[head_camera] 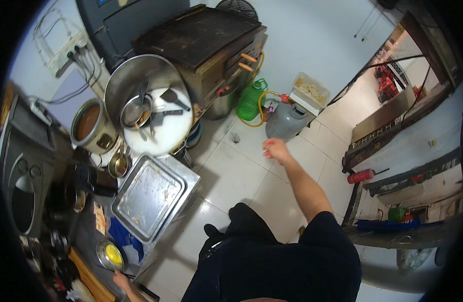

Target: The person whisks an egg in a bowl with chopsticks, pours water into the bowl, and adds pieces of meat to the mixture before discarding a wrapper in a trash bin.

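At the lower left my left hand [122, 281] is closed around thin dark sticks [130, 276] that look like chopsticks, though blur hides the exact grip. Just beyond it, a steel bowl [100, 260] on the dark counter contains a yellow, egg-like mass [113, 254]. My right hand [275, 150] hangs in the air over the tiled floor with its fingers loosely curled and nothing visible in them. The closest thing to it is a grey gas cylinder [286, 121].
A rectangular metal tray [150, 200] rests beside a blue cloth [122, 233]. Farther back are a round white cutting board [175, 126] bearing a cleaver [159, 117], a large pot [118, 81] and a cooker [93, 130]. A griddle [201, 34] stands behind.
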`<action>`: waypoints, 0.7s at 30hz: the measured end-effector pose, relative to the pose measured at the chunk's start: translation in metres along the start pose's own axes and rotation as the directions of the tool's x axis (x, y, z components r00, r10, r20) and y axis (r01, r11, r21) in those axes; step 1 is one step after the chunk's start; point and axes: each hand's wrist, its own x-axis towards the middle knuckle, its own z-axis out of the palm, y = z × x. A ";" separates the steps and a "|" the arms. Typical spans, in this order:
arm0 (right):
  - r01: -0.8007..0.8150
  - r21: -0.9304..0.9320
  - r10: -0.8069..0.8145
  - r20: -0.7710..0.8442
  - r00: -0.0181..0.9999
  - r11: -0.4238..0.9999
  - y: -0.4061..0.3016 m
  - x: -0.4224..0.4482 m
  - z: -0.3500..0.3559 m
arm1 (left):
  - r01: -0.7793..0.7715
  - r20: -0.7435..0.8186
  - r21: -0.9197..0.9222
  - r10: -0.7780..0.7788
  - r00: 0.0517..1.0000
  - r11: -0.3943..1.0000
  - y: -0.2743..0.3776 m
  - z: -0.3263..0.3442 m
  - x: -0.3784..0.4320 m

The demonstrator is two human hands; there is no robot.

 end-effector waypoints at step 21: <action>0.183 -0.357 -0.401 -0.829 0.390 0.916 -0.392 0.251 -0.590 | 0.078 -0.171 -0.270 -0.127 0.977 0.960 0.312 0.093 -0.253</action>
